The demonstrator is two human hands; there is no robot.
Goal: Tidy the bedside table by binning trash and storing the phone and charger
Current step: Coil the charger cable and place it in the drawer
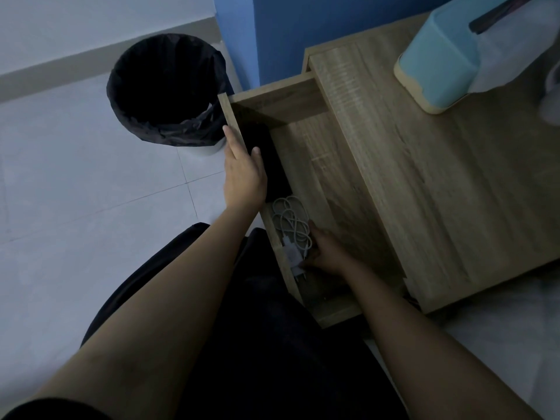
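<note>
The wooden bedside table [424,183] has its drawer [272,101] pulled out toward me. My left hand [244,174] grips the drawer's front panel, fingers outside and thumb over the top edge. A black phone [266,156] lies inside along that panel, partly hidden by the hand. A white charger [292,234], its cable coiled and its plug pointing toward me, lies in the drawer's near end. My right hand [328,253] is in the drawer with its fingers on the charger's plug and cable.
A bin with a black liner [166,89] stands on the tiled floor left of the drawer. A light blue tissue box [439,62] with white tissue sits at the table's far right. A blue wall [288,31] is behind.
</note>
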